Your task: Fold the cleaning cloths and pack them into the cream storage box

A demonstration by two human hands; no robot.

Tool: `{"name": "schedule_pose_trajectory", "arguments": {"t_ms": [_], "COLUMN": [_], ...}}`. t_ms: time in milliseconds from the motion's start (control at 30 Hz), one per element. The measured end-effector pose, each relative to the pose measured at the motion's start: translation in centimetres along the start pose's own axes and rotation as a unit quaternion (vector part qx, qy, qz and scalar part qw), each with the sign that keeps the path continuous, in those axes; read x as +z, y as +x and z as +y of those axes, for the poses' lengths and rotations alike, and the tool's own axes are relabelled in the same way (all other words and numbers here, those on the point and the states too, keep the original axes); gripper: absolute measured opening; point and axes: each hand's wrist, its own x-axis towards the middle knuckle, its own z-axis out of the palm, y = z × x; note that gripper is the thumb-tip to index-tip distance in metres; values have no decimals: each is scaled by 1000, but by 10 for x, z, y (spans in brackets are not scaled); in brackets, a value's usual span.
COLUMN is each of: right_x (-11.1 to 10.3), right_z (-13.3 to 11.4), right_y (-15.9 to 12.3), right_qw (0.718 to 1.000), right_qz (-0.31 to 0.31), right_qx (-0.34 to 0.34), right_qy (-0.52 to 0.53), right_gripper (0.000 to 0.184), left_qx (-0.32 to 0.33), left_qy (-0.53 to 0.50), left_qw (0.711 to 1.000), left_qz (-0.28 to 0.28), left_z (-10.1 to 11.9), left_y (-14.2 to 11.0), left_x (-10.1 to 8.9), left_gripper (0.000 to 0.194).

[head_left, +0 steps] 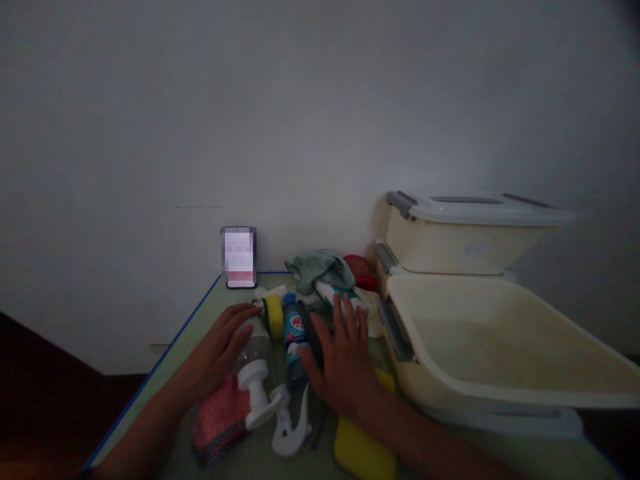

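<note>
My left hand (227, 347) lies with fingers stretched out over a clear pump bottle (254, 347), fingertips close to a yellow-and-green sponge (274, 316). My right hand (345, 357) is spread palm down above the pile, and its thumb side is near a blue-labelled bottle (295, 337). Below that hand sits a yellow cloth or sponge (363, 447), partly covered by my forearm. A pink cloth (223, 417) rests beside the bottle's white pump head (257, 387). Next to it is a white hooked plastic piece (293, 427). Whether my fingers press on these things, I cannot tell.
An open cream bin (465, 393) stands at the right, with a lidded bin (465, 243) behind it. Against the wall are a grey-green cloth (323, 269) and a red mesh item (361, 272). A phone (239, 258) leans upright on the green table (173, 350).
</note>
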Motion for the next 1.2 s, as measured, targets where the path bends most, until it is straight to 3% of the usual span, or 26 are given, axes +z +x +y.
{"name": "schedule_pose_trajectory", "arguments": {"t_ms": [133,233,500,800,1200], "right_x": [4,2,-5,2,7], "right_z": [9,11,6,7,12], "right_y": [2,2,0,3,4], "right_qw": [999,1000,997,999,998], "right_qz": [-5,-22,20,-44,-30], "right_qx": [41,6,-71,-5,-47], "right_qy": [-21,-1,34,13,11], "right_gripper": [63,59,41,56,42], "left_qx": [5,4,3,-7,-3], "left_qy": [-1,-4,-5,6,-2], "left_qw": [1000,1000,1000,1000,1000], "left_qz": [0,3,15,2,1], "left_z": [-3,-3,-4,1,5], "left_y": [0,1,1,2,3], "left_x": [1,3,4,1,1], "left_gripper": [37,37,40,41,42]}}
